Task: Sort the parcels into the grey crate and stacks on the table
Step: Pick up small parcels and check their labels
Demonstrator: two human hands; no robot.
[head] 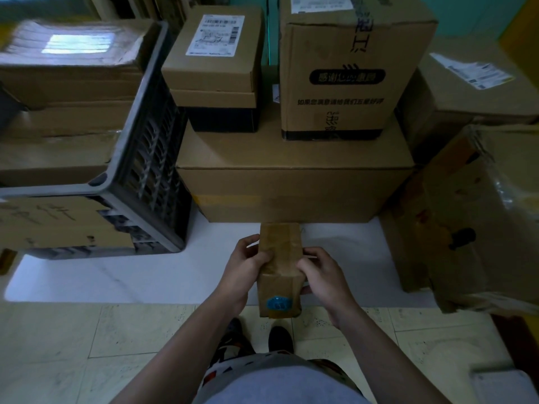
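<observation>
I hold a small brown taped parcel [280, 263] with a blue sticker on its near end, above the front edge of the white table [116, 278]. My left hand [243, 271] grips its left side and my right hand [322, 274] grips its right side. The grey crate [151, 147] stands at the left, filled with flat cardboard parcels. Straight ahead lies a wide cardboard box [294, 182] carrying a stack of small boxes with a white label [215, 68] and a tall printed box [347, 68].
A worn cardboard box [466, 217] leans at the right, with another labelled box [472, 91] behind it. A cardboard sheet with handwriting [55, 221] covers the crate's front. Tiled floor and my shoes lie below the table edge.
</observation>
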